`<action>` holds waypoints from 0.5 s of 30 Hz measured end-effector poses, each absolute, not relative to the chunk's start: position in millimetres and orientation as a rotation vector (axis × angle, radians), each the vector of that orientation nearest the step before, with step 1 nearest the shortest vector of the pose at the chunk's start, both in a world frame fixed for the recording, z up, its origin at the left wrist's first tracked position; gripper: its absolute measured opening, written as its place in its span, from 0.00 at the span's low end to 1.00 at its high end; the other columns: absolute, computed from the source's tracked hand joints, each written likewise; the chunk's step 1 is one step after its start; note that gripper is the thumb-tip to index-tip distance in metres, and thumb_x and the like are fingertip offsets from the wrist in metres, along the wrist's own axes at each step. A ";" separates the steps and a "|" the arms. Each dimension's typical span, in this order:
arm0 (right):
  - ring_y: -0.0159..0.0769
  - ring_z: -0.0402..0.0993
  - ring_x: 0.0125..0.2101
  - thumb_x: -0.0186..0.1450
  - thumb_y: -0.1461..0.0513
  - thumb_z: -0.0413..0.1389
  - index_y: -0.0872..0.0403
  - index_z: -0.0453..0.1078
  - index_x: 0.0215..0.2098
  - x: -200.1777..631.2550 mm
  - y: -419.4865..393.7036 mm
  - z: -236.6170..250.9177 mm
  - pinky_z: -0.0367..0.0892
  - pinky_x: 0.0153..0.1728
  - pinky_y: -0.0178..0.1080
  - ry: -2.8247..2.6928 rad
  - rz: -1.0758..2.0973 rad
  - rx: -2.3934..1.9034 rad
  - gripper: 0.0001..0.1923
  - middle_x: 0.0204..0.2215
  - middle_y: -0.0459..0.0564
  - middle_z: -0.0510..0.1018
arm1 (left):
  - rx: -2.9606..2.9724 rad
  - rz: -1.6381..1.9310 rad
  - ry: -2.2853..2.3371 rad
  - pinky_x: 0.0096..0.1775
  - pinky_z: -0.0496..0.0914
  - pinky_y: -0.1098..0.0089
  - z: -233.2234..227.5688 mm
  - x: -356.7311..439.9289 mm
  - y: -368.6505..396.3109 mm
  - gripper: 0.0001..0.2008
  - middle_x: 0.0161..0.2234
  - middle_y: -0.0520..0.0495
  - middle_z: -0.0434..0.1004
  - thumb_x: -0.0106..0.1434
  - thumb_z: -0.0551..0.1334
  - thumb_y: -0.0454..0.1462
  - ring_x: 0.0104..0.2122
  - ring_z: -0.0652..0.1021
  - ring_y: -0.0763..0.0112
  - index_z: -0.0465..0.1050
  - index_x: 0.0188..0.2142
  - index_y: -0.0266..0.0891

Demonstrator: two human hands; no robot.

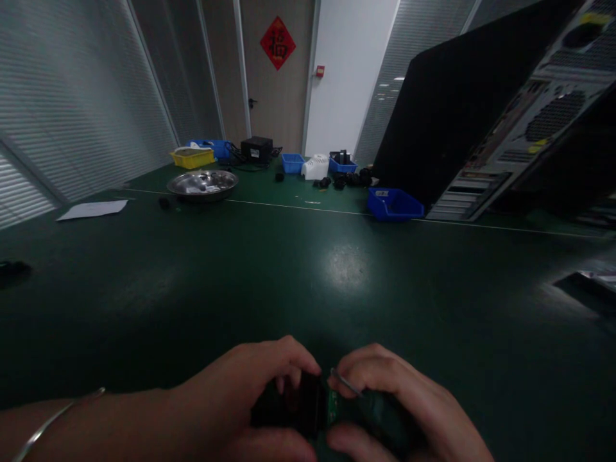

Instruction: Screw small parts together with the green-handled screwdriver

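Low in the head view, my left hand is closed around a small black boxy part, fingers on its top and thumb below. Facing it, my right hand has its fingers and thumb curled around a small green circuit board, seen nearly edge-on against the black part. I cannot tell whether the two are joined. A thin grey metal piece lies along my right index finger; its kind is unclear. Shadow and my fingers hide much of what is held.
A green table spreads ahead. Toward its back stand a steel bowl, a yellow bin, a blue bin and a white plastic housing. A large computer case rises at right. Paper lies at left.
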State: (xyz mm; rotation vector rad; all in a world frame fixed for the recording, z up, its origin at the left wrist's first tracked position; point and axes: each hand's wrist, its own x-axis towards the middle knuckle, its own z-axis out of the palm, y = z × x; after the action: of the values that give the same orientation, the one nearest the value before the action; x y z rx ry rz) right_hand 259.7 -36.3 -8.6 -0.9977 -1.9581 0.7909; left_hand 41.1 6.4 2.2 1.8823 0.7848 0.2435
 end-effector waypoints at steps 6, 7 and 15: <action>0.32 0.75 0.31 0.58 0.63 0.60 0.51 0.68 0.38 258.2 -34.0 -9.9 0.71 0.32 0.30 -1.996 0.879 -0.970 0.10 0.32 0.47 0.76 | 1.913 0.276 0.761 0.31 0.67 0.76 8.0 44.8 4.3 0.17 0.35 0.50 0.75 0.54 0.65 0.42 0.31 0.74 0.73 0.66 0.41 0.41; 0.32 0.75 0.32 0.58 0.63 0.60 0.51 0.68 0.38 258.4 -34.2 -10.4 0.71 0.32 0.30 -1.999 0.892 -0.965 0.10 0.32 0.47 0.76 | 1.922 0.284 0.755 0.31 0.67 0.76 8.7 45.6 4.2 0.16 0.34 0.50 0.75 0.54 0.65 0.42 0.31 0.74 0.73 0.66 0.41 0.41; 0.31 0.75 0.30 0.58 0.63 0.60 0.52 0.69 0.38 258.4 -35.0 -8.6 0.71 0.30 0.28 -2.059 0.820 -0.923 0.09 0.31 0.47 0.77 | 1.886 0.302 0.741 0.31 0.67 0.76 10.7 46.1 2.2 0.13 0.33 0.51 0.74 0.55 0.64 0.41 0.29 0.73 0.74 0.65 0.39 0.41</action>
State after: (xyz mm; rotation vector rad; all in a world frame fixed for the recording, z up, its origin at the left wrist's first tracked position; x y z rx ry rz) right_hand 258.4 -35.0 -8.6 -0.9228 -2.0591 0.8200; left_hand 46.1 2.2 10.7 1.8858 0.7413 0.3021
